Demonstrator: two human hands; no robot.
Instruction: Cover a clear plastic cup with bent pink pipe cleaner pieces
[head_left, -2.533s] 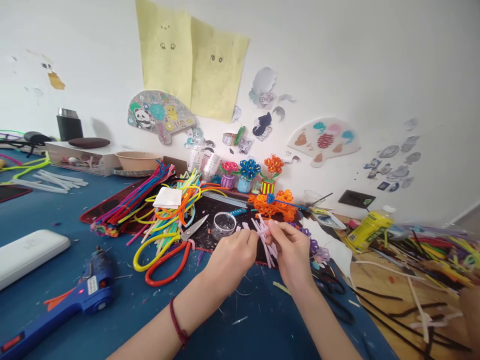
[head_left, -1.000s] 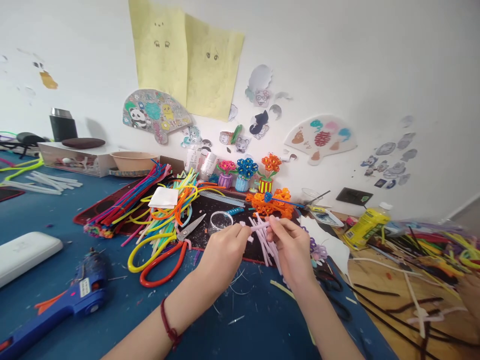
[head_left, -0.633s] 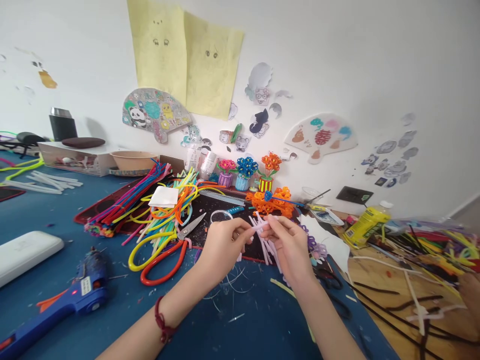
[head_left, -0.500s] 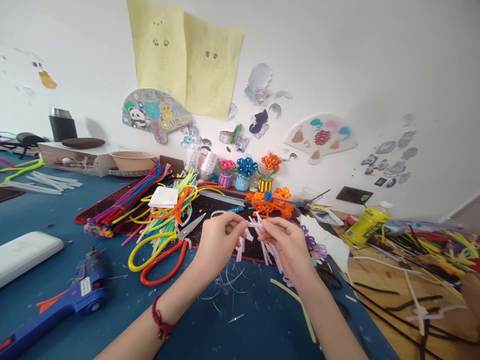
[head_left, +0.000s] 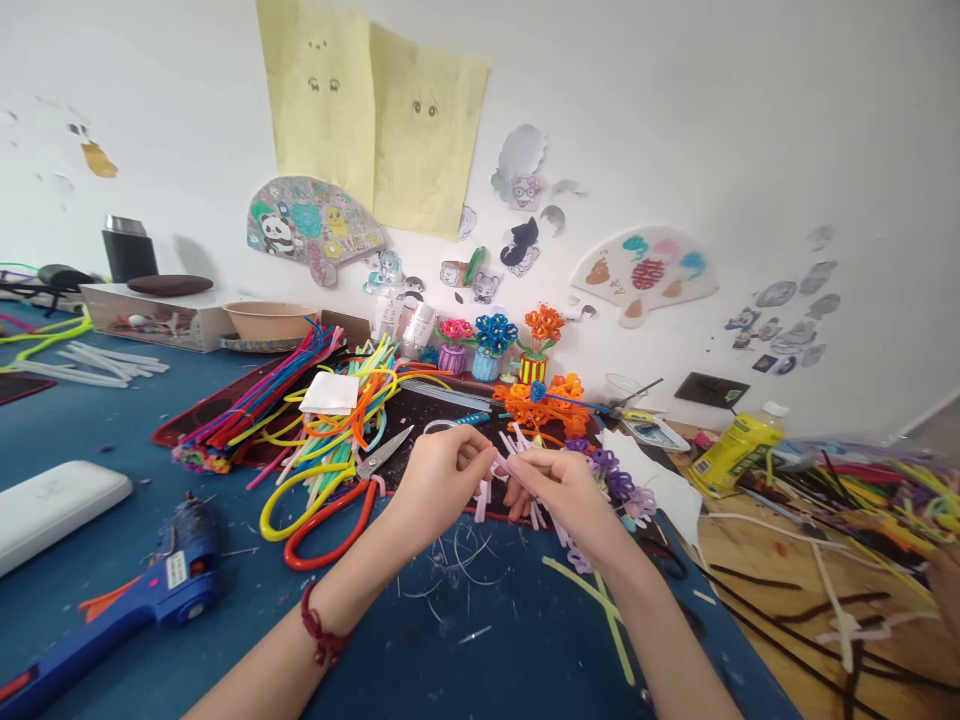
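Between my two hands is a short pale pink pipe cleaner (head_left: 500, 461), bent into a small curve. My left hand (head_left: 439, 475) pinches one end of it between thumb and fingertips. The other end sits in the pinched fingers of my right hand (head_left: 559, 488), which partly hide it. Below and behind my fingers, more cut lilac pipe cleaner pieces (head_left: 482, 498) lie on the dark mat (head_left: 412, 400). Purple pipe cleaner flowers (head_left: 619, 485) lie just beyond my right wrist. Scissors (head_left: 330, 540) with red and yellow handles rest left of my left hand.
A blue glue gun (head_left: 161, 590) and a white case (head_left: 56, 515) lie at the left. Colourful pipe cleaner bundles (head_left: 259, 400) stand behind the scissors. Potted pipe cleaner flowers (head_left: 491, 345) line the wall. At the right are a yellow bottle (head_left: 739, 450) and another person's hand (head_left: 943, 585).
The pipe cleaner was stretched straight between my hands and is now curved. My hands have come closer together, the left opening from a fist into a fingertip pinch.
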